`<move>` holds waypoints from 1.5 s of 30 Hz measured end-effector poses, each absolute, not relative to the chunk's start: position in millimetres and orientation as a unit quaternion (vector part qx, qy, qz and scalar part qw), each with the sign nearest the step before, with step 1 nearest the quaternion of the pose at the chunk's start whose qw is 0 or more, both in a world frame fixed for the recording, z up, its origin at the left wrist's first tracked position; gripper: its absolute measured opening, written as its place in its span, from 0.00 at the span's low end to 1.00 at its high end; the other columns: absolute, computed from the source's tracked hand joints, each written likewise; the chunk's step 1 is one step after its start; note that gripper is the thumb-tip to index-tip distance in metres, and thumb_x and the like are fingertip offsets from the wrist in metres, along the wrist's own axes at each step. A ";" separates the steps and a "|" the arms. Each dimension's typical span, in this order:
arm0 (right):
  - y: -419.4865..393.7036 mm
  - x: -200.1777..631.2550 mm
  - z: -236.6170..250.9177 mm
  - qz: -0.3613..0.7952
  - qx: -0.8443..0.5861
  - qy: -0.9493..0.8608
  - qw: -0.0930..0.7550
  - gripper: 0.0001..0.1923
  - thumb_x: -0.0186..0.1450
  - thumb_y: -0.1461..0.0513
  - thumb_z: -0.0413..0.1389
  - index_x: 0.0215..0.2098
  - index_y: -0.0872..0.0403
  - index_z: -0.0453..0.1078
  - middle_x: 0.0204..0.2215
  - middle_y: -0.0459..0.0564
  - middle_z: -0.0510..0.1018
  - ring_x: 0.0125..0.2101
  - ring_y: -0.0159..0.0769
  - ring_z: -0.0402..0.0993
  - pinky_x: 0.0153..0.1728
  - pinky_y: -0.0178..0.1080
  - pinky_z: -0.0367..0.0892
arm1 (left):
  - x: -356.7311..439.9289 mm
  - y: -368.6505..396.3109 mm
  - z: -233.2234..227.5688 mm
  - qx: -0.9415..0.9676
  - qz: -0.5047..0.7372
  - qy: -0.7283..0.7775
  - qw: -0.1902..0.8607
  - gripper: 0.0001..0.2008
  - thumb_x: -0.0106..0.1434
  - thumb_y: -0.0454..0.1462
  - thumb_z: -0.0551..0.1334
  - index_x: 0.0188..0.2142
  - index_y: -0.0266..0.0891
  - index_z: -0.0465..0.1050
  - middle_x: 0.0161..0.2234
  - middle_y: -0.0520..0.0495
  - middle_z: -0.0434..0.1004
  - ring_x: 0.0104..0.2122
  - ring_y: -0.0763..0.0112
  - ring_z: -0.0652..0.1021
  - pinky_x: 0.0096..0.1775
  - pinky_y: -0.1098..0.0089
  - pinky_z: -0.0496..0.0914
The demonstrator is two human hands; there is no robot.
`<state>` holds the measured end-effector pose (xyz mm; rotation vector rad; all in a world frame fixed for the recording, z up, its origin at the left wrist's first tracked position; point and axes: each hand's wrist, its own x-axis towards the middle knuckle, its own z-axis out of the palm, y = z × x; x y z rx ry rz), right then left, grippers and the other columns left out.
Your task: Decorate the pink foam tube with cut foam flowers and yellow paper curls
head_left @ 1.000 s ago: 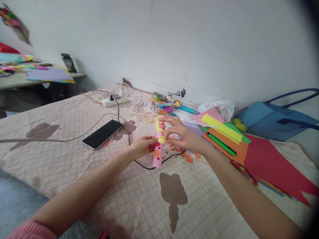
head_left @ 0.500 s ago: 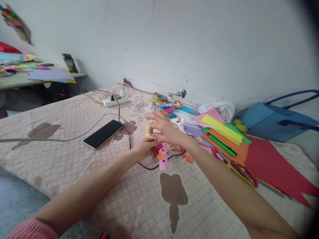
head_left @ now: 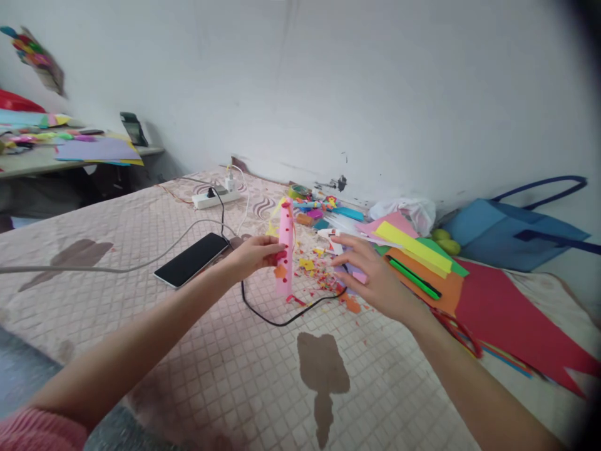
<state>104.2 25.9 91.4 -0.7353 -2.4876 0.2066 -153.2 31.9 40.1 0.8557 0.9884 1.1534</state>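
Note:
Between the thumb and fingers of my left hand (head_left: 263,254) is a pink paper strip (head_left: 285,225), held upright. Small red dots run along it, and an orange paper shape (head_left: 280,271) sits near its lower end. Yellow paper (head_left: 276,216) shows behind its upper part. My right hand (head_left: 369,275) has its fingers apart and slightly curled, beside a white glue gun (head_left: 330,237) whose grip is partly hidden by the fingers. Under and left of that hand lie small paper scraps (head_left: 328,282) and a yellow cut-out (head_left: 307,265).
A phone (head_left: 192,258) and a white power strip (head_left: 216,198) lie to the left, with a black cord (head_left: 282,324) looping across the cloth. On the right are coloured paper sheets (head_left: 507,313), a green cutter (head_left: 416,279), scissors (head_left: 462,335) and a blue bag (head_left: 511,232).
My right hand has left the pink strip and moved right to the glue gun. My left hand has shifted left and raised the strip upright.

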 end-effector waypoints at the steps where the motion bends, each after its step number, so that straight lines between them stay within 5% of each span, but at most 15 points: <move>1: 24.5 109.8 88.0 0.083 -0.279 -0.919 0.267 0.07 0.64 0.63 0.51 0.39 0.48 0.68 0.55 0.52 0.63 0.58 0.44 0.55 0.56 0.52 0.54 | -154.2 32.1 45.3 0.397 0.506 0.438 0.628 0.05 0.53 0.31 0.66 0.28 0.33 0.70 0.24 0.49 0.73 0.22 0.80 0.73 0.29 0.77 0.68; 11: 33.2 118.8 66.6 0.170 -0.313 -0.877 0.322 0.07 0.63 0.60 0.52 0.39 0.49 0.69 0.53 0.52 0.67 0.55 0.43 0.61 0.54 0.51 0.57 | -149.3 9.2 86.1 0.584 0.431 0.436 0.531 0.08 0.52 0.35 0.66 0.32 0.34 0.72 0.25 0.50 0.74 0.23 0.77 0.74 0.28 0.77 0.68; 17: 40.0 99.1 56.5 0.283 -0.329 -0.822 0.368 0.11 0.63 0.59 0.53 0.43 0.51 0.66 0.46 0.54 0.71 0.46 0.40 0.69 0.41 0.42 0.68 | -159.9 2.5 105.5 0.575 0.414 0.417 0.570 0.08 0.53 0.36 0.66 0.33 0.36 0.73 0.27 0.51 0.74 0.25 0.79 0.74 0.30 0.77 0.68; 27: 46.9 71.6 44.4 0.416 -0.326 -0.756 0.387 0.12 0.61 0.60 0.55 0.43 0.52 0.65 0.42 0.51 0.72 0.43 0.37 0.70 0.39 0.40 0.68 | -173.0 8.1 80.4 0.564 0.385 0.420 0.598 0.09 0.53 0.37 0.67 0.33 0.37 0.72 0.27 0.52 0.74 0.26 0.78 0.74 0.32 0.75 0.69; 45: 2.7 136.5 26.5 0.433 -0.401 -0.741 0.321 0.13 0.63 0.56 0.53 0.44 0.51 0.67 0.43 0.51 0.74 0.44 0.39 0.70 0.41 0.40 0.67 | -199.1 76.6 35.9 0.464 0.483 0.496 0.553 0.13 0.47 0.38 0.70 0.32 0.36 0.73 0.28 0.51 0.73 0.26 0.78 0.73 0.32 0.76 0.69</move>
